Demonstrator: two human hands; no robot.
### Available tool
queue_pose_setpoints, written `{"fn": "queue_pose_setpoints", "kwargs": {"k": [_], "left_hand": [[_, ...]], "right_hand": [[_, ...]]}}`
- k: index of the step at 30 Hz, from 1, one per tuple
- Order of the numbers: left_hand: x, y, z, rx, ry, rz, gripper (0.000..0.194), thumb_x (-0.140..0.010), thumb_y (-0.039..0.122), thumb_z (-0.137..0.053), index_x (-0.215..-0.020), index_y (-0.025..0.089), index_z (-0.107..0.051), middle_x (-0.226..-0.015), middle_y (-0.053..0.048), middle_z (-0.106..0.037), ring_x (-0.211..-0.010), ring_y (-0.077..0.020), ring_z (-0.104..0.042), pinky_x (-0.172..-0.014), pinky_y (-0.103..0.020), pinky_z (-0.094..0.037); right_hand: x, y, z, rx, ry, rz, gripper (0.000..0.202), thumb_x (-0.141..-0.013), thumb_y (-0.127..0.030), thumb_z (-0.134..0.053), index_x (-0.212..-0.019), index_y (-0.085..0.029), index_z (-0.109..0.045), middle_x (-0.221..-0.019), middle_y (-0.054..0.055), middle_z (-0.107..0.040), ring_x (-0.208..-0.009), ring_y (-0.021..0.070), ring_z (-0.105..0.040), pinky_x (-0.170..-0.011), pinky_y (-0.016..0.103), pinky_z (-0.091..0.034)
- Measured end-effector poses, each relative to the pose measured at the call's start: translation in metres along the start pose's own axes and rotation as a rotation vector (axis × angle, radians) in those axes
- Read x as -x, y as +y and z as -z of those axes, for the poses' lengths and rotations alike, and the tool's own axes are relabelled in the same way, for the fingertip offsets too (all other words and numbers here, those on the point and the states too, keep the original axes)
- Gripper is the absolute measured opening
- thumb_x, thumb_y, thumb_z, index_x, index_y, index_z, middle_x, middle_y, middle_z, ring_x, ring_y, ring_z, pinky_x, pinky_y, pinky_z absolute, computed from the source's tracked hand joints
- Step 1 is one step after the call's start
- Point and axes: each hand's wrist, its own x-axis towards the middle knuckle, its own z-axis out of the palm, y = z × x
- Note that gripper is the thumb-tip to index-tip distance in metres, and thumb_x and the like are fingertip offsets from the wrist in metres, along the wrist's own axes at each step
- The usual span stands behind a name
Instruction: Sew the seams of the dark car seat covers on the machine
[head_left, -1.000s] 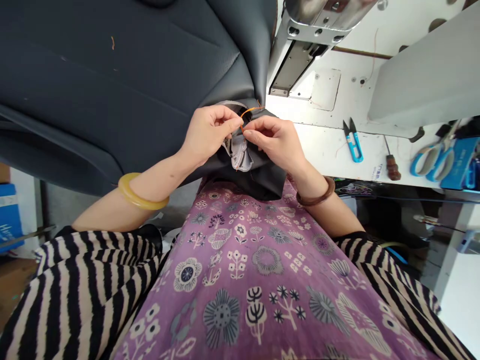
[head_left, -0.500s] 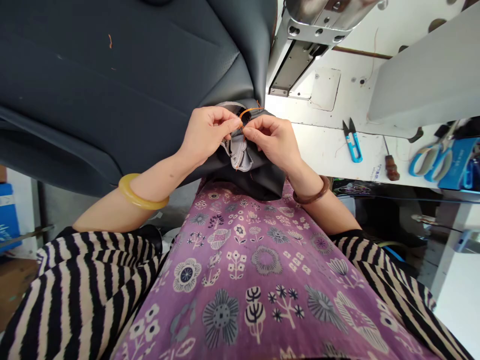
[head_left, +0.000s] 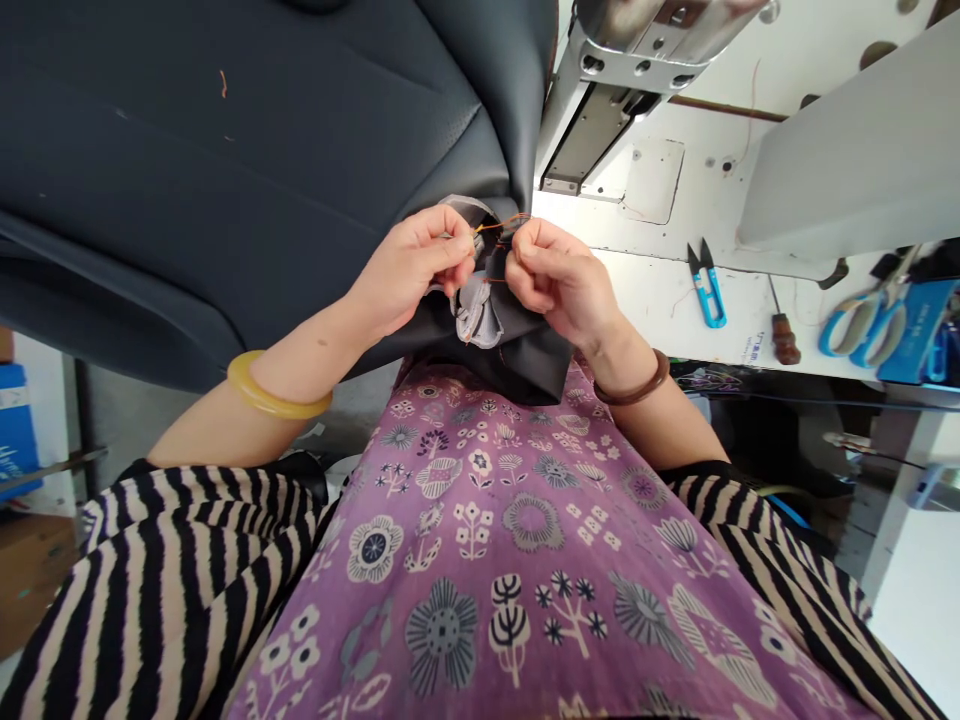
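Fingers [head_left: 459,250] on orange thread [head_left: 495,225]; tabletop lettering [head_left: 752,346] unclear

The orange thread [head_left: 495,225] is partly hidden; the top edge crops the dark cover [head_left: 285,180].

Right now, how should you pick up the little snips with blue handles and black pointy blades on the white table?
Best by the blue handles, I think, coming from the person's side: the handles lie nearer the person, while the black pointed blades are spread and face away.
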Motion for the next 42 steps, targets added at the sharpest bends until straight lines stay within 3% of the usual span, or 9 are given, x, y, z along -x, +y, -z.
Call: {"fn": "queue_pose_setpoints", "kwargs": {"k": [4,8,11,18,24,29,33,38,42], "left_hand": [[0.01,-0.002,-0.004,-0.372,0.161,-0.183,0.018,-0.088,0.018,-0.055,-0.071,0.021,-0.048,-0.064,0.002,-0.05,-0.058,-0.011,-0.051,-0.058,-0.027,-0.04],[0.018,-0.005,-0.012,-0.753,0.154,-0.254,0.021,-0.092,0.023,-0.051,-0.071,0.02,-0.048,-0.079,-0.004,-0.054,-0.082,-0.0188,-0.059,-0.078,-0.033,-0.043],[0.018,-0.008,-0.014,-0.77,0.131,-0.25,0.032,-0.092,0.026,-0.05,-0.062,0.02,-0.041,-0.071,-0.002,-0.049,-0.073,-0.0168,-0.056,-0.072,-0.032,-0.042],[0.016,-0.014,-0.012,-0.481,0.053,-0.265,0.048,-0.086,0.024,-0.05,-0.048,0.02,-0.02,-0.048,0.003,-0.024,-0.046,-0.01,-0.025,-0.051,-0.033,-0.023],[0.019,-0.024,-0.014,-0.449,0.035,-0.334,0.047,-0.086,0.028,-0.045,-0.048,0.019,-0.02,-0.047,0.004,-0.021,-0.044,-0.0085,-0.019,-0.05,-0.032,-0.018],[0.016,-0.024,-0.007,-0.439,0.057,-0.314,0.049,-0.085,0.032,-0.049,-0.046,0.02,-0.022,-0.047,0.004,-0.024,-0.044,-0.009,-0.023,-0.049,-0.031,-0.019],[0.004,-0.002,0.005,-0.387,0.006,-0.213,0.043,-0.092,0.035,-0.048,-0.052,0.02,-0.037,-0.052,0.003,-0.036,-0.05,-0.0104,-0.035,-0.052,-0.03,-0.029],[-0.01,0.034,0.006,-0.39,0.165,-0.423,0.038,-0.095,0.04,-0.054,-0.063,0.019,-0.056,-0.076,-0.002,-0.055,-0.082,-0.0139,-0.055,-0.074,-0.03,-0.045],[-0.011,0.046,0.004,-0.189,0.164,-0.208,0.017,-0.091,0.03,-0.059,-0.077,0.019,-0.06,-0.072,0.001,-0.056,-0.06,-0.0083,-0.05,-0.058,-0.027,-0.042]], "right_hand": [[0.009,-0.015,-0.003,0.424,0.101,0.094,0.025,-0.087,-0.033,-0.06,-0.073,-0.022,-0.043,-0.057,-0.005,-0.032,-0.052,0.0082,-0.03,-0.051,0.024,-0.028],[0.017,-0.022,-0.01,0.833,0.21,0.152,0.033,-0.083,-0.028,-0.061,-0.062,-0.021,-0.037,-0.055,-0.003,-0.026,-0.057,0.0103,-0.032,-0.059,0.026,-0.03],[0.012,-0.013,-0.009,0.72,0.162,0.096,0.044,-0.083,-0.033,-0.063,-0.056,-0.02,-0.03,-0.053,-0.004,-0.023,-0.056,0.008,-0.025,-0.056,0.025,-0.025],[0.004,0.017,-0.01,0.148,0.202,-0.054,0.047,-0.076,-0.034,-0.066,-0.056,-0.021,-0.025,-0.053,-0.007,-0.022,-0.053,0.0051,-0.019,-0.05,0.023,-0.017],[0.005,0.024,-0.011,0.066,0.229,-0.081,0.041,-0.071,-0.028,-0.062,-0.053,-0.021,-0.026,-0.05,-0.008,-0.023,-0.05,0.0042,-0.018,-0.049,0.023,-0.015],[0.004,0.028,-0.005,0.071,0.245,-0.063,0.047,-0.071,-0.038,-0.066,-0.053,-0.021,-0.027,-0.051,-0.007,-0.024,-0.052,0.0048,-0.019,-0.049,0.023,-0.016],[-0.001,0.005,0.0,0.245,0.165,0.06,0.045,-0.075,-0.044,-0.071,-0.059,-0.02,-0.037,-0.056,-0.006,-0.031,-0.058,0.0065,-0.027,-0.053,0.023,-0.024],[-0.016,-0.041,-0.003,0.409,-0.107,0.132,0.044,-0.073,-0.054,-0.075,-0.065,-0.019,-0.051,-0.058,-0.005,-0.039,-0.06,0.0079,-0.033,-0.056,0.024,-0.028],[-0.026,-0.078,-0.001,0.294,-0.01,0.153,0.047,-0.086,-0.058,-0.058,-0.06,-0.021,-0.046,-0.055,-0.004,-0.032,-0.053,0.0088,-0.026,-0.051,0.027,-0.02]]}}
